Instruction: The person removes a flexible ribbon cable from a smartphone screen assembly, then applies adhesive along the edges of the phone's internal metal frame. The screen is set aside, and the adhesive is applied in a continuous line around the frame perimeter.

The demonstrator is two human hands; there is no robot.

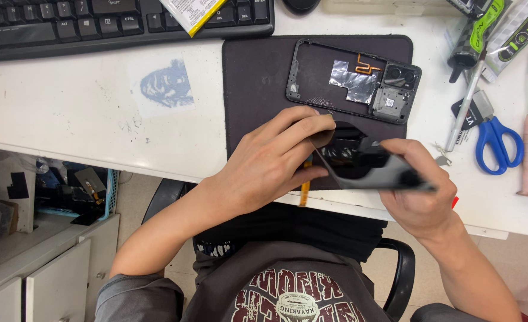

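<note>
Fingers of the left hand [273,158] pinch the near corner of a thin black phone screen panel [371,167]; the right hand [422,191] clamps its far edge. Panel looks light, glossy, brittle: best held by edges. A phone frame [353,80] lies beyond the fingertips

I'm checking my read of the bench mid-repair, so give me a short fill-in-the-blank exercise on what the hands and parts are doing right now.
1. Both hands, left hand and right hand, hold a dark phone screen panel above the ____ mat.
2. The phone frame with the camera module lies on the mat, ____ the hands.
3. The scissors at the right have ____ handles.
4. The keyboard sits at the top ____.

Missing words: black; beyond; blue; left
</note>
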